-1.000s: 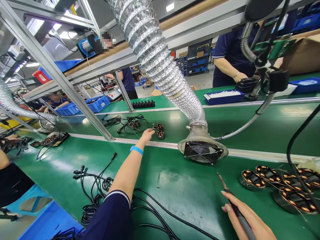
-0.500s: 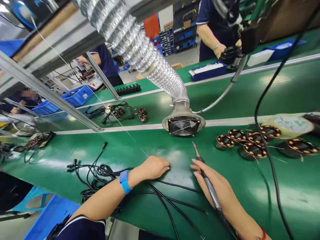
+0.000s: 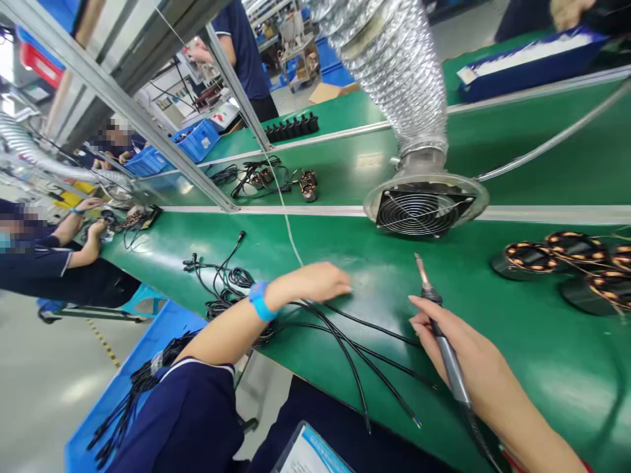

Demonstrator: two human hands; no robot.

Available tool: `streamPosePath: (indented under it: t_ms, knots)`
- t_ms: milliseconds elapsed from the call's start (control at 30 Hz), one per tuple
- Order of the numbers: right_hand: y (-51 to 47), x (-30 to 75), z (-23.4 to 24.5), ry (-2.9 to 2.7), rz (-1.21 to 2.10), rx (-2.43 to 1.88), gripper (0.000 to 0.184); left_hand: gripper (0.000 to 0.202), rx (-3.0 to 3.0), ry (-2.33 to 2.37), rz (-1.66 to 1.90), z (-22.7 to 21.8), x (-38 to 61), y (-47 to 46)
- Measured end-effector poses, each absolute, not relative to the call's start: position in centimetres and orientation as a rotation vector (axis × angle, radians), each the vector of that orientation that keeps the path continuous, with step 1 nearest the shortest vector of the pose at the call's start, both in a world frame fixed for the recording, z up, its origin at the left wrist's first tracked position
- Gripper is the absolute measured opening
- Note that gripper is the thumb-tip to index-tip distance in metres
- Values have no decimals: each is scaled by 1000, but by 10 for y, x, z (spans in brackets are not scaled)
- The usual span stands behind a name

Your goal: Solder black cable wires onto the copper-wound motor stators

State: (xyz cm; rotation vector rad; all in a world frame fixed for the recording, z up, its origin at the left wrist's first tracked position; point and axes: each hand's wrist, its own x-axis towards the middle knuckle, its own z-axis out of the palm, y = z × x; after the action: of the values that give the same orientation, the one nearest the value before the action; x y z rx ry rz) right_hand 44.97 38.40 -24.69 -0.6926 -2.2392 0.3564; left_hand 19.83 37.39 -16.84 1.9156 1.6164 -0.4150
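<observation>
While the right hand (image 3: pixel 473 355) had its fingers closed pen-fashion around the handle of a soldering iron (image 3: pixel 447 358), the left hand (image 3: pixel 320 281) hung over the bench with its fingers curled inward, too blurred to tell whether they had hold of anything. The iron lay on the right side of the work area, its tip pointing toward the fan-backed fume hood (image 3: pixel 419 210) but apart from it. A pale thin strand (image 3: pixel 290 235) ran down to the left wrist, its end hidden. Black cables (image 3: pixel 231 292) lay coiled to the left, their loose lengths stretching below both hands.

Handling the iron well seemed to call for a steady, light grip, the tip kept off the cable jackets and bare fingers, near the hood for fumes, and the strand free of snags.

Beside the bench, a large blue bin (image 3: pixel 162 328) held bundled black leads (image 3: pixel 142 384). Across the line, a dark blue tray (image 3: pixel 517 82) was filled with white pieces, too small to identify. Farther left, another blue bin (image 3: pixel 207 144) contained dark items that could not be made out.
</observation>
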Motion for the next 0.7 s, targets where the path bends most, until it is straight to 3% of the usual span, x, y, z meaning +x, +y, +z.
streamPosePath:
  t_ms: [133, 300, 400, 700]
  knots:
    - [382, 452, -240, -2243, 246, -729, 26, 30, 1718, 1895, -504, -147, 113, 336]
    - [380, 454, -235, -2231, 232, -756, 26, 72, 1448, 2081, -754, -149, 60, 273]
    - [379, 453, -236, -2248, 255, -750, 28, 81, 1493, 2103, -894, -164, 57, 249]
    - [379, 467, -234, -2144, 295, -941, 33, 34, 1821, 2050, -911, -170, 57, 242]
